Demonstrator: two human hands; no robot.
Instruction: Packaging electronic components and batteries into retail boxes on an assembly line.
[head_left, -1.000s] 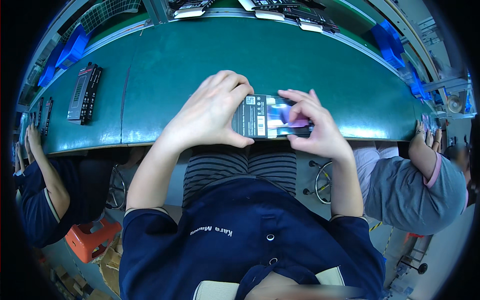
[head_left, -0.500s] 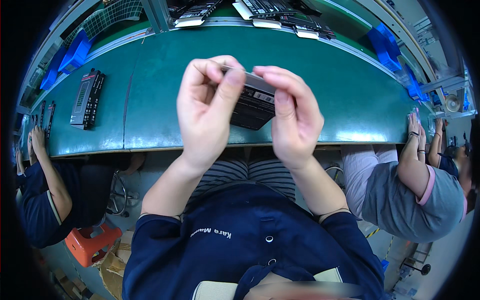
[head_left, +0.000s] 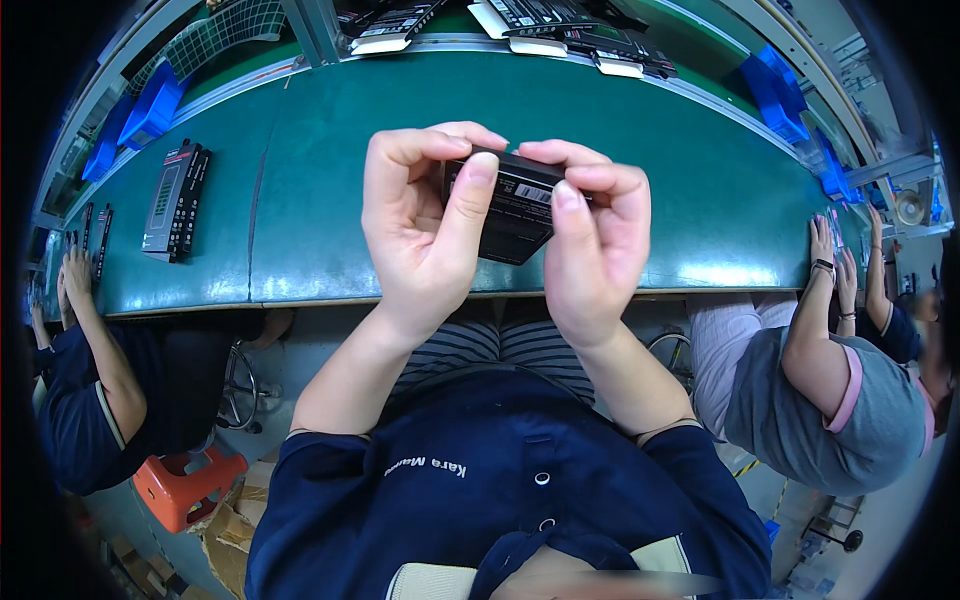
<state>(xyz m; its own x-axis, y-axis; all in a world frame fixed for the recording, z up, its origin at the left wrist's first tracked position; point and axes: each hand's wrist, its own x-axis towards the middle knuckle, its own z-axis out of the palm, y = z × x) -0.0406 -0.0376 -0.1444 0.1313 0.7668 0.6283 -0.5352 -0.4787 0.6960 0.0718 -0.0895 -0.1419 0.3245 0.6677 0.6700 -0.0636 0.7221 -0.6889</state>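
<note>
Between my two hands, above the near part of the green table, is a flat black cardboard box [head_left: 515, 232] with small white print and a pale barcode patch. My left hand [head_left: 425, 205] grips its left side, thumb on the near face and fingers curled over the upper end. Closed on the right side is my right hand [head_left: 597, 220], its thumb by the barcode and its fingers along the upper edge. The box's upper end looks black and folded over. My fingers partly hide both upper corners.
On the green table [head_left: 340, 200], similar black boxes [head_left: 178, 200] stand at the left. Flat black cartons with white flaps [head_left: 380, 44] lie on the ledge at the back. Blue bins [head_left: 155, 105] [head_left: 773, 92] sit at both sides. Co-workers' hands [head_left: 76, 275] [head_left: 822, 240] rest at the table's far left and right.
The box's grey upper flap, raised earlier, now lies folded down as a black end. My right fingers have bent over that edge, and both hands have shifted slightly.
</note>
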